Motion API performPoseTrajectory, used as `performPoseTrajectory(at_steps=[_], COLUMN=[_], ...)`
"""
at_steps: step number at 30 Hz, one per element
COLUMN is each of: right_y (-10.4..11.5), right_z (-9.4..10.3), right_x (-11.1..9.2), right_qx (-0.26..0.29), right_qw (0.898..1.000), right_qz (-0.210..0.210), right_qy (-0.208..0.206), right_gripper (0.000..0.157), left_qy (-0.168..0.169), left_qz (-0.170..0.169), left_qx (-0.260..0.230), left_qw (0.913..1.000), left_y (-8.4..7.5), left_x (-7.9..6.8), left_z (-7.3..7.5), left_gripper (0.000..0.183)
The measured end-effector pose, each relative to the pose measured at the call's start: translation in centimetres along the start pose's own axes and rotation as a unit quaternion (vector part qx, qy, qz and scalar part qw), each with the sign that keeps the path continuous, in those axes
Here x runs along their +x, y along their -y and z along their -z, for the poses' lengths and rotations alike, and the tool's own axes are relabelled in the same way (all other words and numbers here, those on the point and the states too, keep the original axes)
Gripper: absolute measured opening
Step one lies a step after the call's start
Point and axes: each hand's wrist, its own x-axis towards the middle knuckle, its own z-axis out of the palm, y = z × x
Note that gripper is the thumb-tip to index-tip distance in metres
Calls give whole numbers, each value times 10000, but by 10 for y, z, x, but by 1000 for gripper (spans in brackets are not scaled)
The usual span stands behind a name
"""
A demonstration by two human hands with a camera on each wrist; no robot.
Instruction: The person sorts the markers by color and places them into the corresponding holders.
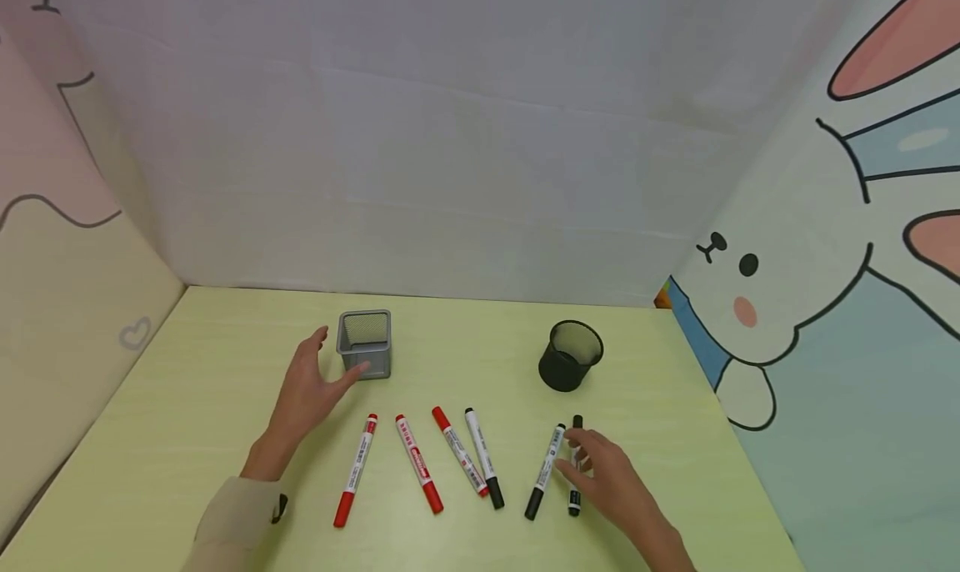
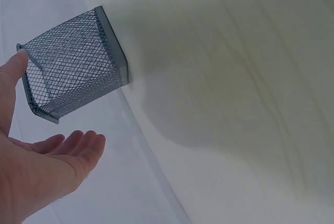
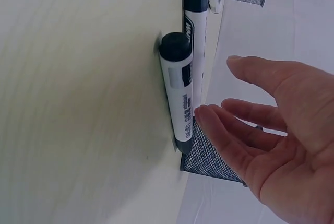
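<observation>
My left hand (image 1: 303, 397), thumb and fingers spread, is around the near left side of a grey square mesh pen holder (image 1: 367, 362). In the left wrist view the thumb tip is right at the rim of that pen holder (image 2: 73, 62), and the other fingers lie apart from it. My right hand (image 1: 611, 476) hovers over a black-capped whiteboard marker (image 1: 575, 503), partly covering it in the head view. Its thumb and fingers are parted, with nothing between them. Just left of it lies another black-capped marker (image 1: 545, 472). In the right wrist view, the fingertips are beside the nearer marker (image 3: 177, 93).
A black round mesh pen holder (image 1: 561, 370) stands behind the right hand. Toward the middle lie a red marker (image 1: 356, 470), a second red marker (image 1: 418, 464), and a third red marker (image 1: 459, 451) touching a black-capped marker (image 1: 483, 455). A white curtain (image 1: 450, 180) rises behind the table.
</observation>
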Motion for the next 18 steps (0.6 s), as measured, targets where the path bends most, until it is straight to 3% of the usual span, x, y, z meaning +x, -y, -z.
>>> performPoseTrajectory(at_steps=[9, 18], right_y=[7, 14], right_z=[-7, -13], right_x=[2, 6], right_qx=[149, 141], right_qw=[9996, 9994], right_qz=[-96, -173], right_qy=[-230, -259], right_gripper=[35, 37], left_qy=[360, 407], left_qz=[261, 268], left_qx=[-462, -712], left_qw=[9979, 9963], left_y=[-2, 6], left_x=[10, 18], left_z=[-1, -4], left_gripper=[100, 103])
